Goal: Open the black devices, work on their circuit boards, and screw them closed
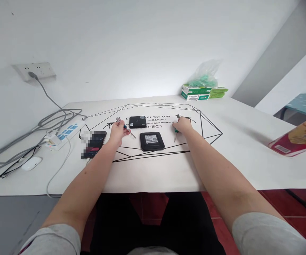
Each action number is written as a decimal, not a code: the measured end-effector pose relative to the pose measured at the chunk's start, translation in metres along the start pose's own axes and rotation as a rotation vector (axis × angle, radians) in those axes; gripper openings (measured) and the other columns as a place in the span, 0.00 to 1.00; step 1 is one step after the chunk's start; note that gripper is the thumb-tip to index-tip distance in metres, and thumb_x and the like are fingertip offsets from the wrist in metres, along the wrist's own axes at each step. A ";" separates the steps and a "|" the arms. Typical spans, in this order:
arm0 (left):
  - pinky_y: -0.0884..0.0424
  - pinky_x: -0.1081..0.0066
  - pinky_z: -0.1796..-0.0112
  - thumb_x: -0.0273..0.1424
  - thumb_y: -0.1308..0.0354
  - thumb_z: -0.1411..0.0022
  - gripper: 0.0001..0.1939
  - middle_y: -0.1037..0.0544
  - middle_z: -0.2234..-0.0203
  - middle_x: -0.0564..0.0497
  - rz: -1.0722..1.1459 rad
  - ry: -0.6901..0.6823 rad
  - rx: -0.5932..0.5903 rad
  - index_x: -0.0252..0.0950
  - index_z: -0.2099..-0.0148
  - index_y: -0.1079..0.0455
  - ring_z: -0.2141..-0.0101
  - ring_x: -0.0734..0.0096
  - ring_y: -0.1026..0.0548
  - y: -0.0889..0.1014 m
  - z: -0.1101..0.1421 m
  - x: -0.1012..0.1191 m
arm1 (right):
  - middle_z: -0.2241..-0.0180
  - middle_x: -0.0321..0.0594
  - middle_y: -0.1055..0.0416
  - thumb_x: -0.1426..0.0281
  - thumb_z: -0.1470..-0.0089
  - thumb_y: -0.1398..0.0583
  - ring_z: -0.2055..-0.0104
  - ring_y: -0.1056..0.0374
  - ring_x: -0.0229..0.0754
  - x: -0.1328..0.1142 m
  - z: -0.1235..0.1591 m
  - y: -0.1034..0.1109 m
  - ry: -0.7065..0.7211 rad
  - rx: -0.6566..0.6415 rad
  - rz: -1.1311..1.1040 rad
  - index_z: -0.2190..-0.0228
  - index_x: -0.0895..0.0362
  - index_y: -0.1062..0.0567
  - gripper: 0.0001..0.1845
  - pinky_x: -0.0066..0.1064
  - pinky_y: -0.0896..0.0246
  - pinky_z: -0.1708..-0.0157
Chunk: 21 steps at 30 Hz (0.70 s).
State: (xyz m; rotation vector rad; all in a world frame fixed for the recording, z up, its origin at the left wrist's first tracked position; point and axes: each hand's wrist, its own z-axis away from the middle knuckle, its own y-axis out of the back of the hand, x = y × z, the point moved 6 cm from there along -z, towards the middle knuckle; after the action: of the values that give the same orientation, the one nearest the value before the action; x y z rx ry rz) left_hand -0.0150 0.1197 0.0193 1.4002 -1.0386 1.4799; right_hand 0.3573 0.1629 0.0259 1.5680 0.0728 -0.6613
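In my left hand point(117, 132) is a screwdriver point(131, 133) with a clear and blue handle, its shaft slanting down to the right. My right hand point(182, 124) has its fingers round the green handle of a second screwdriver point(175, 134), whose shaft points down and toward me. Between the hands lies a flat black device point(152, 141) with rounded corners and a white label facing up. Behind it, nearer my left hand, sits a smaller black box point(137, 122) with small stickers. Neither screwdriver touches the labelled device.
Left of my left arm are a phone point(94, 144), a power strip point(66, 133) with coiled grey cable, glasses point(20, 162) and a white case point(32, 163). Green-and-white boxes point(196, 91) with a plastic bag stand at the back wall. A red-and-yellow package point(298, 138) is far right.
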 end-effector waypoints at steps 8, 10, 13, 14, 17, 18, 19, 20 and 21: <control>0.12 0.63 0.58 0.36 0.37 0.23 0.13 0.26 0.60 0.53 0.125 -0.095 -0.066 0.42 0.55 0.41 0.71 0.75 0.17 -0.012 0.012 0.005 | 0.41 0.57 0.25 0.61 0.32 0.37 0.43 0.26 0.54 -0.070 0.043 0.008 0.539 0.006 -0.130 0.42 0.59 0.25 0.23 0.47 0.32 0.38; 0.12 0.62 0.59 0.36 0.36 0.25 0.14 0.26 0.60 0.53 0.070 -0.139 -0.056 0.42 0.56 0.41 0.72 0.75 0.19 -0.011 0.014 0.007 | 0.46 0.51 0.20 0.59 0.32 0.37 0.48 0.24 0.50 -0.081 0.062 -0.001 0.696 -0.125 -0.241 0.46 0.57 0.22 0.20 0.46 0.29 0.40; 0.13 0.59 0.61 0.36 0.34 0.27 0.15 0.27 0.58 0.53 -0.025 -0.227 -0.057 0.42 0.56 0.40 0.73 0.72 0.18 -0.009 0.016 0.010 | 0.45 0.51 0.20 0.57 0.36 0.34 0.43 0.24 0.54 -0.082 0.082 -0.015 0.828 -0.303 -0.247 0.49 0.56 0.20 0.20 0.50 0.29 0.38; 0.13 0.59 0.62 0.35 0.33 0.28 0.15 0.26 0.57 0.52 -0.053 -0.251 -0.058 0.42 0.56 0.39 0.73 0.71 0.18 -0.009 0.017 0.011 | 0.42 0.52 0.21 0.55 0.38 0.33 0.40 0.26 0.56 -0.079 0.086 -0.019 0.846 -0.373 -0.236 0.47 0.56 0.20 0.24 0.52 0.30 0.37; 0.14 0.63 0.63 0.39 0.32 0.28 0.17 0.25 0.58 0.52 -0.084 -0.314 -0.041 0.42 0.56 0.39 0.72 0.70 0.17 -0.007 0.020 0.014 | 0.32 0.54 0.29 0.52 0.50 0.25 0.31 0.32 0.61 -0.069 0.094 -0.027 0.852 -0.571 -0.178 0.35 0.55 0.26 0.46 0.55 0.36 0.30; 0.14 0.64 0.63 0.40 0.32 0.28 0.18 0.24 0.58 0.52 -0.069 -0.335 -0.028 0.42 0.56 0.40 0.72 0.71 0.17 -0.006 0.021 0.015 | 0.30 0.55 0.33 0.51 0.55 0.22 0.28 0.35 0.62 -0.066 0.097 -0.029 0.859 -0.614 -0.141 0.31 0.54 0.30 0.54 0.55 0.39 0.27; 0.14 0.65 0.63 0.42 0.32 0.28 0.19 0.25 0.58 0.52 -0.047 -0.357 -0.019 0.42 0.55 0.40 0.72 0.71 0.17 -0.005 0.022 0.016 | 0.28 0.55 0.36 0.52 0.59 0.21 0.26 0.37 0.64 -0.065 0.099 -0.030 0.875 -0.636 -0.099 0.29 0.54 0.32 0.60 0.56 0.41 0.25; 0.14 0.65 0.64 0.44 0.31 0.29 0.20 0.25 0.58 0.53 -0.027 -0.376 -0.013 0.42 0.55 0.40 0.72 0.71 0.16 -0.005 0.023 0.017 | 0.28 0.55 0.37 0.52 0.62 0.20 0.25 0.39 0.65 -0.065 0.102 -0.030 0.894 -0.640 -0.058 0.28 0.53 0.34 0.64 0.57 0.43 0.24; 0.14 0.65 0.65 0.45 0.31 0.29 0.21 0.25 0.59 0.53 -0.018 -0.386 -0.011 0.42 0.56 0.41 0.72 0.71 0.16 -0.006 0.024 0.017 | 0.28 0.55 0.38 0.52 0.63 0.20 0.25 0.40 0.67 -0.066 0.104 -0.031 0.912 -0.628 -0.028 0.27 0.53 0.35 0.66 0.58 0.44 0.24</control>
State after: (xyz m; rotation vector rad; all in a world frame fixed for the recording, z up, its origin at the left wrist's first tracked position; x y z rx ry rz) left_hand -0.0029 0.0994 0.0376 1.7245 -1.2606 1.2130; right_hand 0.2518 0.0928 0.0317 1.1337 0.8940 0.1145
